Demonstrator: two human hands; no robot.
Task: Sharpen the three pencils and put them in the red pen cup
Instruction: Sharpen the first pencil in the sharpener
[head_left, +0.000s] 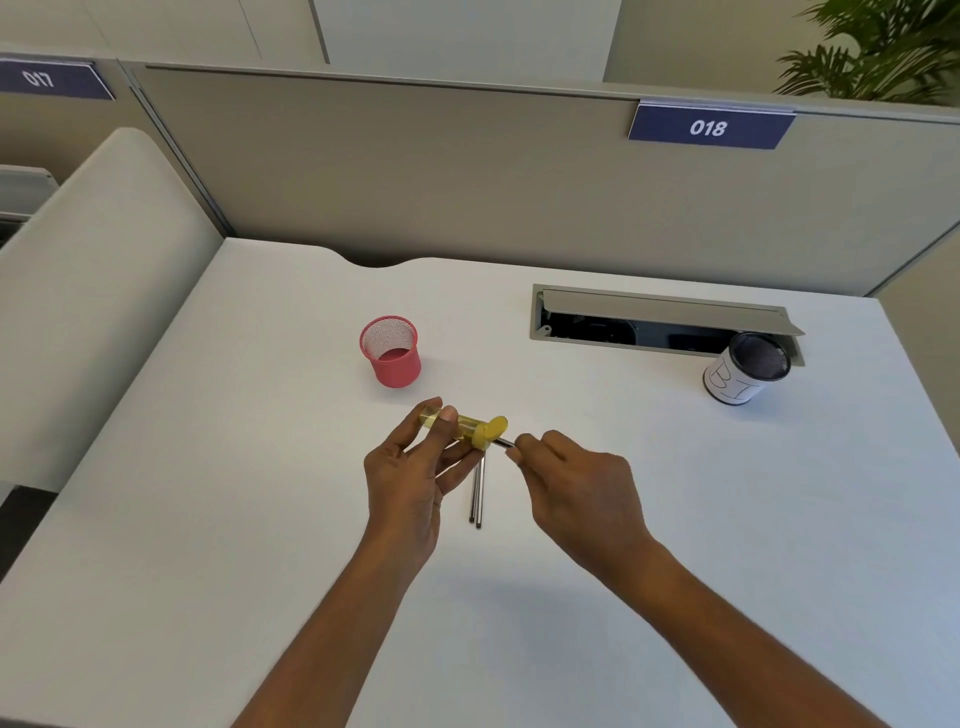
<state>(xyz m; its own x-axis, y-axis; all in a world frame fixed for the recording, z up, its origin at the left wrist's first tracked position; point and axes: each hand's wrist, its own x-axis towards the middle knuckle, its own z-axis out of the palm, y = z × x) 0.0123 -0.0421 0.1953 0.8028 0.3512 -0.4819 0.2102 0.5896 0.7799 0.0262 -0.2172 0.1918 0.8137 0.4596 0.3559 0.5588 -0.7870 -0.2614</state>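
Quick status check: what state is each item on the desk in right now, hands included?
Red pen cup: upright, no pencils inside.
Sharpener: held in left hand, off the desk.
One pencil: pinched by right hand, tip in sharpener.
Two pencils: lying side by side on desk.
Cable hatch: lid open.
Black mesh cup: upright.

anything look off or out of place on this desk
Nothing looks spilled or damaged. The cable hatch lid at the back is propped open, and the paper-wrapped mesh cup sits right by its right end. The red pen cup stands upright.
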